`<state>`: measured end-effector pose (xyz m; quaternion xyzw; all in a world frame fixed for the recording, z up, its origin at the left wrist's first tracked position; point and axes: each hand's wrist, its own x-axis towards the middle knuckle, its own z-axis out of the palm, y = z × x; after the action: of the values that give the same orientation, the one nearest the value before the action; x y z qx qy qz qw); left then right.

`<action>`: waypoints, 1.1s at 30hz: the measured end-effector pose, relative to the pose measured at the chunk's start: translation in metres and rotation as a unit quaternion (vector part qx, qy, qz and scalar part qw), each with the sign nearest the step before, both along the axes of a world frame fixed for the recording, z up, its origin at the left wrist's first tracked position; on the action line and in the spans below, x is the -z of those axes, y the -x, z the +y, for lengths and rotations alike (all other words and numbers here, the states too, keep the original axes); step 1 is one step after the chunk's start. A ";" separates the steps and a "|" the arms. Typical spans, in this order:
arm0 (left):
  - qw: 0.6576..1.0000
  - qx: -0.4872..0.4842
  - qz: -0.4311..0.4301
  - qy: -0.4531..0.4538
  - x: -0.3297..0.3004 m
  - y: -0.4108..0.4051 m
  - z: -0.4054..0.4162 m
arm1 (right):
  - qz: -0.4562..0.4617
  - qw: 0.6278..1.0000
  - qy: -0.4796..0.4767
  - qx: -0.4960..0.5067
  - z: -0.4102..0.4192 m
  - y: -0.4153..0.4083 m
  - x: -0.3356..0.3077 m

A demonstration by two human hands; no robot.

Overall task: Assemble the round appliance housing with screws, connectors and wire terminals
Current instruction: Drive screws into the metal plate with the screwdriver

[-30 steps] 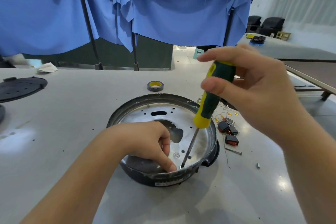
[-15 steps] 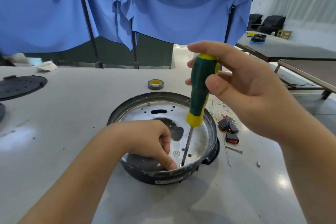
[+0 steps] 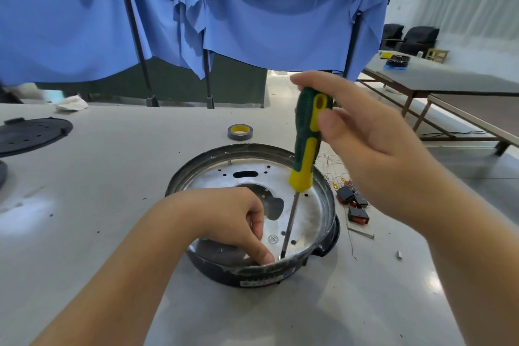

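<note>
One screw going in at the near rim of the housing, mid-table.

Tip of the driver sits just beside the left fingertip; screw itself too small to make out. Left hand curled, index pressing down by the hole. Right hand wrapped on the handle. Best bet: shaft straight over the hole, firm downward push, slow turns. Connectors lying just right of the housing.
</note>
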<state>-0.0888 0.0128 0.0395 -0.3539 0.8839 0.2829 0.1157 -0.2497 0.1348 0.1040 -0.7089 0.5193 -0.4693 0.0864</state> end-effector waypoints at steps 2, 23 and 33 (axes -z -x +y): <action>1.000 0.003 0.000 -0.002 0.000 0.000 0.000 | -0.028 0.999 -0.004 -0.044 0.002 0.002 -0.004; 1.000 -0.008 -0.003 -0.010 0.003 0.002 -0.002 | -0.122 0.992 0.014 -0.014 -0.001 -0.009 -0.004; 1.000 -0.003 0.000 -0.015 0.004 0.001 -0.004 | -0.138 0.989 0.038 -0.021 -0.004 -0.021 0.010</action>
<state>-0.0895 0.0087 0.0356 -0.3549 0.8785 0.2963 0.1200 -0.2289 0.1307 0.0945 -0.6510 0.4692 -0.5799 0.1406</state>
